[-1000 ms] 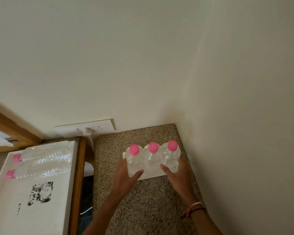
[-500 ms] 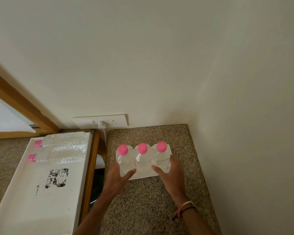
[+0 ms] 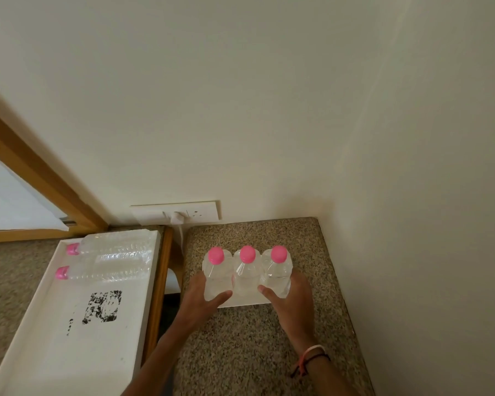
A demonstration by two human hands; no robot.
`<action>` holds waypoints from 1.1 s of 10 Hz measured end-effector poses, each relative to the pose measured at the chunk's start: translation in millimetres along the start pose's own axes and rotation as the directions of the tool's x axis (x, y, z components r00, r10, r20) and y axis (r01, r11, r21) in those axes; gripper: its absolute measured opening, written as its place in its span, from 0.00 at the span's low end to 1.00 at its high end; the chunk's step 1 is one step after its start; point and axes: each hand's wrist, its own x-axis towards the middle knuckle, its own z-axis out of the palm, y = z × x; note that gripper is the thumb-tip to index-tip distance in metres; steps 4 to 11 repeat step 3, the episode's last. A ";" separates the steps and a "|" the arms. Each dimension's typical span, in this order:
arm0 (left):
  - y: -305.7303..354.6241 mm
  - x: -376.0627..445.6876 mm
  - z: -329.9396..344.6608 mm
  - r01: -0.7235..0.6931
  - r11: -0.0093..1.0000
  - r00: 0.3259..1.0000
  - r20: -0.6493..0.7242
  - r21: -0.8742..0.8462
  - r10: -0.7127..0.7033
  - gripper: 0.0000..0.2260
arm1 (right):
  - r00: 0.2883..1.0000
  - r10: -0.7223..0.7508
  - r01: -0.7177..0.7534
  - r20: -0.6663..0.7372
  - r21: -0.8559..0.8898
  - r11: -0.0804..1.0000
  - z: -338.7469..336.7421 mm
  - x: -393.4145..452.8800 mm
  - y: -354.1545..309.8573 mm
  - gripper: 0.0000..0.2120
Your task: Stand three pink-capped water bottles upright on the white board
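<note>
1. Both hands are at the row of three bottles in the head view. The left hand (image 3: 203, 295) is curled around the left bottle (image 3: 216, 277), with the thumb across its front and the fingers hidden behind it.
2. The right hand (image 3: 290, 300) grips the right bottle (image 3: 277, 274) in the same way, thumb in front, fingers out of sight on the far side.
3. The middle bottle (image 3: 246, 277) stands between these two and touches both. No hand holds it directly.
4. All three bottles are upright, each with a pink cap on top, and they stand side by side on the white board (image 3: 242, 302). Only a narrow strip of the board shows in front of the bottles.
5. The board lies on a speckled stone counter (image 3: 240, 352) in the corner of two pale walls.
6. On the right wrist there is a band (image 3: 312, 355) of pink and dark cords.
7. To the left, a white tray (image 3: 69, 352) holds two more bottles (image 3: 112, 258) lying on their sides, pink caps pointing left. A black printed mark (image 3: 103, 307) is on the tray floor.
8. A wall socket (image 3: 180, 214) with a white plug sits just behind the counter.
</note>
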 end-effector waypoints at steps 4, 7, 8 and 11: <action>17.1 4.7 -26.9 -0.239 0.970 0.969 0.083 0.048 0.234 0.42 | 0.986 -0.027 0.049 0.165 -0.132 0.990 -17.8 10.8 -17.9 0.61; 17.1 4.7 -26.9 -0.239 0.970 0.969 0.083 0.048 0.234 0.42 | 0.986 -0.027 0.049 0.165 -0.132 0.990 -17.8 10.8 -17.9 0.61; 17.1 4.7 -26.9 -0.239 0.970 0.969 0.083 0.048 0.234 0.42 | 0.986 -0.027 0.049 0.165 -0.132 0.990 -17.8 10.8 -17.9 0.61; 17.1 4.7 -26.9 -0.239 0.970 0.969 0.083 0.048 0.234 0.42 | 0.986 -0.027 0.049 0.165 -0.132 0.990 -17.8 10.8 -17.9 0.61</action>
